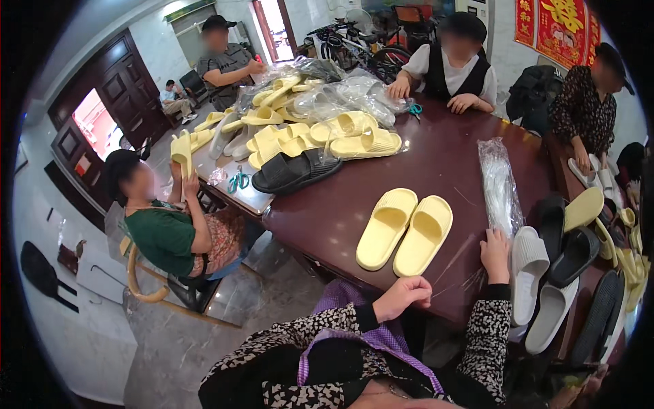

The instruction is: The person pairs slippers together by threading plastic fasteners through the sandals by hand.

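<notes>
A pair of pale yellow slides (403, 233) lies side by side on the dark red table in front of me. Just short of their near end is my left hand (403, 298), its fingers curled closed; whatever they may hold is hidden. My right hand (495, 255) grips the near end of a long stack of clear plastic bags (499, 184) with bent fingers. Right beside that hand sit a grey slide (528, 273) and a light grey slide (552, 313).
Yellow slides (366, 143), black slides (298, 170) and bagged pairs are heaped at the far left. Teal scissors (239, 181) lie nearby. Loose slides crowd the right side, including a black slide (574, 256). Several people work around the table; one at left lifts a yellow slide (182, 153).
</notes>
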A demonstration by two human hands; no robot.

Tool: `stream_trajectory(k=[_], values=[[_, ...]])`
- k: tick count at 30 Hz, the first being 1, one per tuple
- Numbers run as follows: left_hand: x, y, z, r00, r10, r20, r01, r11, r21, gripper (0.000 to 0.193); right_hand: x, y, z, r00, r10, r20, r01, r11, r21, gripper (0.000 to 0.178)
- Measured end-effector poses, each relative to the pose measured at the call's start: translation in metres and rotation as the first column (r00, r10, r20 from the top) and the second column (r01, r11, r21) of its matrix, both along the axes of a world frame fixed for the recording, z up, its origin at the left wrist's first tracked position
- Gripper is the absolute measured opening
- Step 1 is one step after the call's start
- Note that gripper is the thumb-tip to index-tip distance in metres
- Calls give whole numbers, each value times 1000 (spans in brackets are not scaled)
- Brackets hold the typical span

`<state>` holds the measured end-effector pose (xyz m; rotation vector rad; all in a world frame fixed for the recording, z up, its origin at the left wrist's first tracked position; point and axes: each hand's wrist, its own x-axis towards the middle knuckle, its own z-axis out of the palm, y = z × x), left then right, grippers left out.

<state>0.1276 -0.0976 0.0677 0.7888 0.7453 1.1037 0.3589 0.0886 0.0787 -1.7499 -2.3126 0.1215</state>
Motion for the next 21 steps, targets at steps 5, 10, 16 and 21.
stream_trajectory(k=[5, 10, 16, 21], values=[[-19, -15, 2, 998, 3, 58, 2, 997, -83, 5, 3, 25, -15, 999, -52, 13, 51, 996, 72, 40], [-62, -28, 8, 982, 132, 134, -113, 983, -143, 6, 8, 32, -28, 997, -79, 11, 76, 980, 185, 38], [-93, -35, 20, 924, 276, 264, -236, 956, -176, 7, 12, 31, -29, 996, -78, 35, 69, 975, 210, 37], [-107, -40, 44, 922, 276, 273, -246, 959, -139, 8, 3, 25, -23, 996, -66, 60, 51, 974, 221, 37]])
